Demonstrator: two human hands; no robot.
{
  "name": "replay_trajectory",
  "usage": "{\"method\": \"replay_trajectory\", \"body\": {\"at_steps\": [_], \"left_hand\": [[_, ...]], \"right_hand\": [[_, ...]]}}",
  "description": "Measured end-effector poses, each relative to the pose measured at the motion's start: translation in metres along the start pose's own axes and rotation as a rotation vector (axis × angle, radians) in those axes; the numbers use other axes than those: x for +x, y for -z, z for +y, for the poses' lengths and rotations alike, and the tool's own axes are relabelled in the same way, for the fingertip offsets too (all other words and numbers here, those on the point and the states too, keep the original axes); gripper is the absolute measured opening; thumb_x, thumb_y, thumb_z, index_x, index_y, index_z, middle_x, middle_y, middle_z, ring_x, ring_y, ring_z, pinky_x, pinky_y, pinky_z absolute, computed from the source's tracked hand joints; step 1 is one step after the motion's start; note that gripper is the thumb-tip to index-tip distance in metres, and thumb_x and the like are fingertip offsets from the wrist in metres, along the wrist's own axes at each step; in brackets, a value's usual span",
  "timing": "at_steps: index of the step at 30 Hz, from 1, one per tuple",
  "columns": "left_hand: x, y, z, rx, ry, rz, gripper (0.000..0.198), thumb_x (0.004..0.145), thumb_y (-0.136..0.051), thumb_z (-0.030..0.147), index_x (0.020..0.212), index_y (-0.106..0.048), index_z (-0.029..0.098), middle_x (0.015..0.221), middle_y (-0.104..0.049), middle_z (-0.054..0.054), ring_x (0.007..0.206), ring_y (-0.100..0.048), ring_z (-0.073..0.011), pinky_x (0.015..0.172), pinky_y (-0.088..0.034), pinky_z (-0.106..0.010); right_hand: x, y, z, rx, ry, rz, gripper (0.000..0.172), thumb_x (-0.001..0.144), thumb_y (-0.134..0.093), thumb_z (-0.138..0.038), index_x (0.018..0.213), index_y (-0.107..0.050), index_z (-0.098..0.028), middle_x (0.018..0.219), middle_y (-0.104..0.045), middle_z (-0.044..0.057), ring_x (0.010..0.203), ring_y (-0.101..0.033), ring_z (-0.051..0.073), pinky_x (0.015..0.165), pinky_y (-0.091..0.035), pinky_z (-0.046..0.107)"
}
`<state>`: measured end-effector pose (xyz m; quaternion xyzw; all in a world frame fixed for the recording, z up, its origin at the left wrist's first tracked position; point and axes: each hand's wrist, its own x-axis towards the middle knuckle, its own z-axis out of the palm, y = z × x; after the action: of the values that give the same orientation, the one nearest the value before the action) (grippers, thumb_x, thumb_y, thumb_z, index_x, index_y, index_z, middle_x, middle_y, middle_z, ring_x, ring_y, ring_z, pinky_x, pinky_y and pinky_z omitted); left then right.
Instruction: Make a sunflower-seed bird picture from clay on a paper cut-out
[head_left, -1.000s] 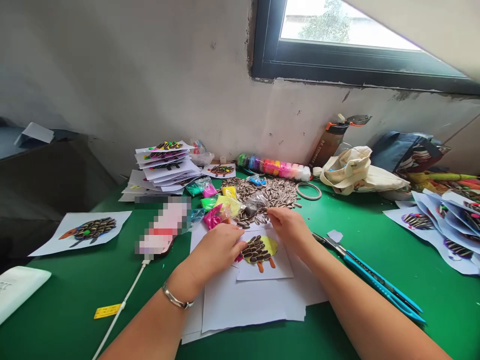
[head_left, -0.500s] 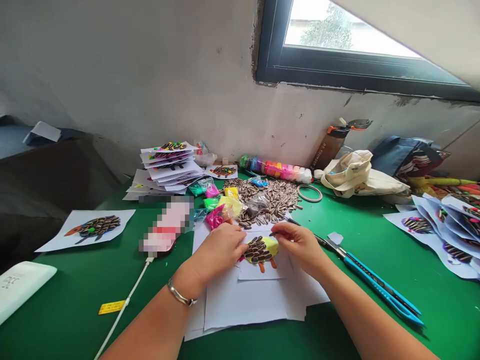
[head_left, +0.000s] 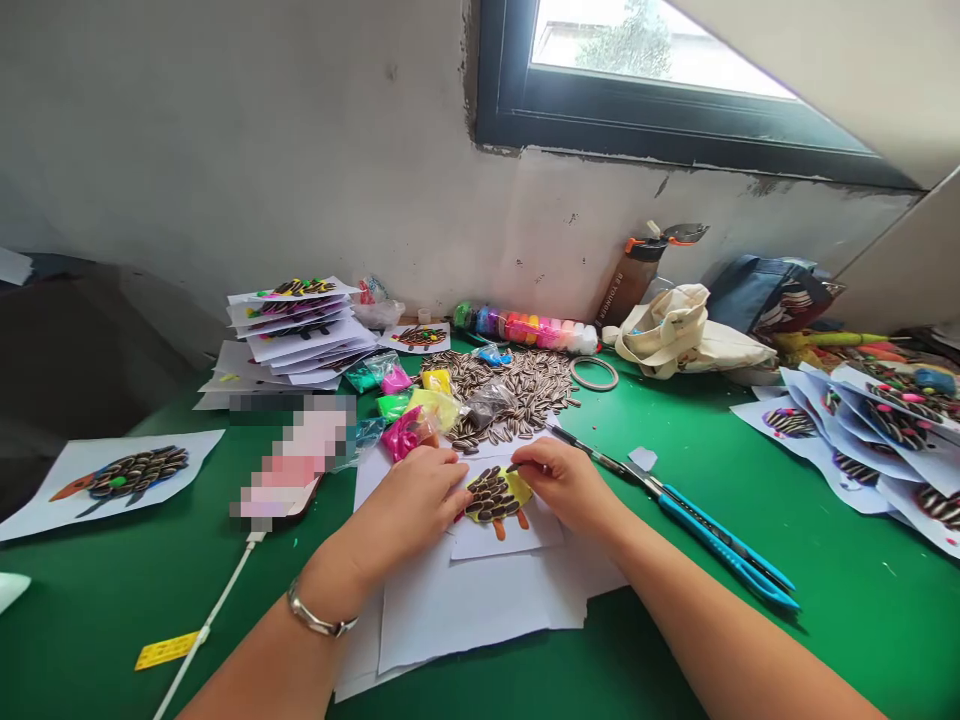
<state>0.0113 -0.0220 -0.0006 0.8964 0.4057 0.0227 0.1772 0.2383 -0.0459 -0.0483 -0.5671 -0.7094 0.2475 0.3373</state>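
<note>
A small white card [head_left: 480,548] lies on larger white sheets [head_left: 472,610]. On it is a bird shape of yellow clay [head_left: 520,487] with orange legs, its left and middle part covered with striped sunflower seeds [head_left: 489,498]. My left hand [head_left: 420,497] rests on the card's left side, fingers stretched, the thumb touching the bird's left edge. Between thumb and forefinger my right hand [head_left: 559,480] pinches a sunflower seed [head_left: 514,467] at the upper right of the yellow clay. Part of the bird is hidden under my left fingers.
Behind the card lies a heap of sunflower seeds [head_left: 532,385] beside bagged coloured clay [head_left: 409,430]. Blue tweezers [head_left: 727,545] and a pen [head_left: 574,443] lie right. Finished cards are stacked left [head_left: 300,335] and right [head_left: 885,430]. A phone [head_left: 296,460] with a cable lies left.
The whole view has shifted, so things appear further left. My right hand has brought the pinched seed down against the yellow clay; my left hand stays on the card.
</note>
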Motion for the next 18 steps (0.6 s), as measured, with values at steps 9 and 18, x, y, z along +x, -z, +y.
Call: {"method": "replay_trajectory", "body": {"at_steps": [9,18], "left_hand": [[0.0018,-0.0039,-0.0025,-0.023,0.000,0.014,0.023,0.094,-0.050,0.030,0.097,-0.069,0.019,0.101,-0.061,-0.008,0.099,-0.053,-0.0247,0.087,-0.043,-0.037],[0.0011,0.0023,0.0050,-0.038,0.044,-0.005,0.021,0.091,-0.053,0.030,0.097,-0.072,0.022,0.100,-0.060,-0.008,0.096,-0.054,-0.0245,0.083,-0.044,-0.035]], "right_hand": [[0.0009,-0.0049,-0.0011,-0.063,0.001,-0.004,0.026,0.083,-0.052,-0.008,0.092,-0.073,-0.022,0.087,-0.065,0.003,0.081,-0.060,0.015,0.074,-0.046,0.026],[0.0016,-0.0107,-0.0021,-0.133,-0.002,-0.010,0.028,0.082,-0.051,-0.007,0.090,-0.074,-0.022,0.086,-0.064,0.003,0.078,-0.059,0.015,0.071,-0.045,0.025]]}}
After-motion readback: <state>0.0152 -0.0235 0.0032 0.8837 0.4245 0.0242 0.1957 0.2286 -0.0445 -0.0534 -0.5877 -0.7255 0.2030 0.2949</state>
